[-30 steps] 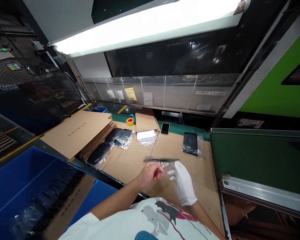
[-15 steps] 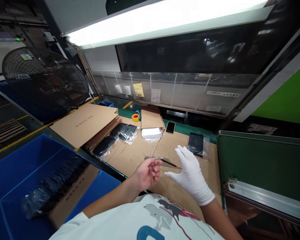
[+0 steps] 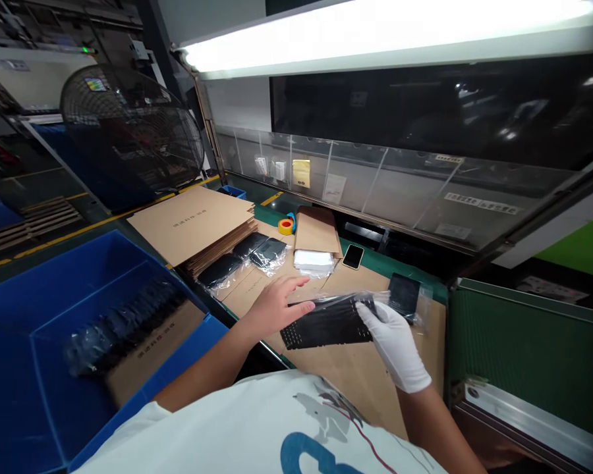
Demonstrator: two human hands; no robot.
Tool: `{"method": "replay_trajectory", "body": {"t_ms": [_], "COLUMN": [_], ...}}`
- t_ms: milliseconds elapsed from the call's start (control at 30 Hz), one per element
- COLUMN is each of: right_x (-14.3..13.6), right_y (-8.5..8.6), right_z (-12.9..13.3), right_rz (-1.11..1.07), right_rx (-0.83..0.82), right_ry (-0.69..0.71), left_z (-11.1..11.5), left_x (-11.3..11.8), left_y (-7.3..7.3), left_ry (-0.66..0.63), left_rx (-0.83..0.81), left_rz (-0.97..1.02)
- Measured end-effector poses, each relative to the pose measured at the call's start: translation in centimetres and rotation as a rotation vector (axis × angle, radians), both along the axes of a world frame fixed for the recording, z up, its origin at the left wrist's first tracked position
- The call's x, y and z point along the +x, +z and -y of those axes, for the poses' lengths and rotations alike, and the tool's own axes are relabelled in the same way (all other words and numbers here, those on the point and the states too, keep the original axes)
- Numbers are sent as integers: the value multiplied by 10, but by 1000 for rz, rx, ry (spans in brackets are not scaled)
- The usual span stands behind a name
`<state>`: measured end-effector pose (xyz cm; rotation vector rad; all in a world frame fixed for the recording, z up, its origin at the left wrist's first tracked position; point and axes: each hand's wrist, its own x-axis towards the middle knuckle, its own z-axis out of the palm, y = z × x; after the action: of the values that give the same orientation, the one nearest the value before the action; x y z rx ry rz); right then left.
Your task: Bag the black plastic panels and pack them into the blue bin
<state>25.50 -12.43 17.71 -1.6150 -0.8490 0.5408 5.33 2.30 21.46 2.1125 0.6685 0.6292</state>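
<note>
A flat black panel (image 3: 326, 324) with rows of small holes at its ends is tilted up above the cardboard-covered bench, with clear plastic film along its upper edge. My right hand (image 3: 395, 339), in a white glove, grips the panel at its right end, thumb on the near face. At the left end is my bare left hand (image 3: 277, 308), thumb and fingers stretched out and apart near the panel's upper corner. Whether the left thumb touches it, I cannot tell. Just beyond my right hand lies another bagged black panel (image 3: 404, 295).
Bagged black pieces (image 3: 267, 253) lie beside a cardboard stack (image 3: 192, 220) at the left. Behind are a phone (image 3: 353, 256), yellow tape (image 3: 285, 226) and an open carton (image 3: 317, 230) of white bags. A blue bin (image 3: 44, 336) stands left; a green conveyor (image 3: 528, 339) runs right.
The black panel, seen edge-on before, now shows its broad face. My right hand has gone from open to gripping its right end; my left hand has uncurled and spread its fingers. The view has shifted.
</note>
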Motion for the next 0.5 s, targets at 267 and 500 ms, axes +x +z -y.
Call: {"method": "replay_trajectory", "body": {"t_ms": [267,500], "right_x": [-12,-20], "right_y": [12,9], "right_z": [-1,-7], "right_rz": [46,41], "right_rx": [45,47], "right_ry": [97,254], "left_z": [0,21], "left_x": [4,13], "left_y": [15,15], "left_ry": [-141,-126], "left_rx": [-185,68], "left_rz": [-8,138]}}
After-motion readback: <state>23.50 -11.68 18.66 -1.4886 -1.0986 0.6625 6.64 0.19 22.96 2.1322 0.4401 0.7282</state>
